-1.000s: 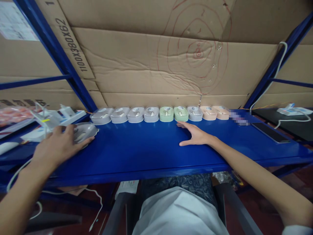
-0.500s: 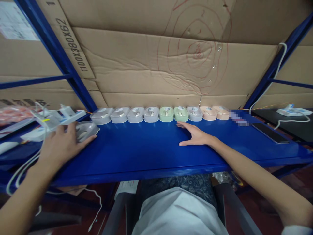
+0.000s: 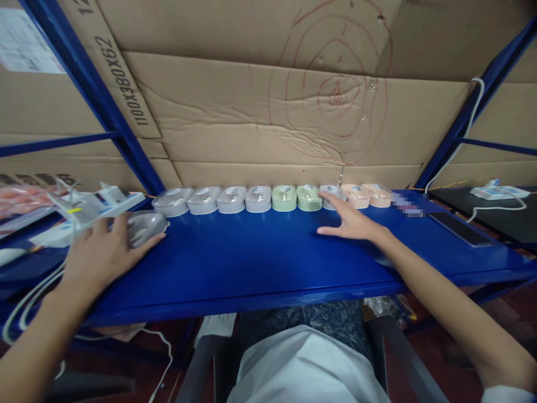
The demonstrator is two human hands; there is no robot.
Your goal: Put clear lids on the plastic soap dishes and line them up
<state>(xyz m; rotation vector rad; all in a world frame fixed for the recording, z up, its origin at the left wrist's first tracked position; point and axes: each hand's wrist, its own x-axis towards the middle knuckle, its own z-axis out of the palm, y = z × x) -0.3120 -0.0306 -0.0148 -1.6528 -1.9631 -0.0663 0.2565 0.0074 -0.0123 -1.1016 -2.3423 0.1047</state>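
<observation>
Right hand (image 3: 351,223) just lifted off the worktop (image 3: 260,257), open fingers reaching the grey mouse (image 3: 332,196) at 12 o'clock; left hand (image 3: 100,252) still cups a loose grey mouse (image 3: 146,226).

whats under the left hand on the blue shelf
A grey mouse lies under the left hand, its front end showing past the fingers. The rear of the mouse is covered by the palm.

Blue shelf (image 3: 260,263) showing smooth, glossy painted metal; mice in the row (image 3: 272,197) and the grey mouse (image 3: 146,225) showing satin plastic shells; backing cardboard (image 3: 251,123) appearing matt, creased paperboard.
</observation>
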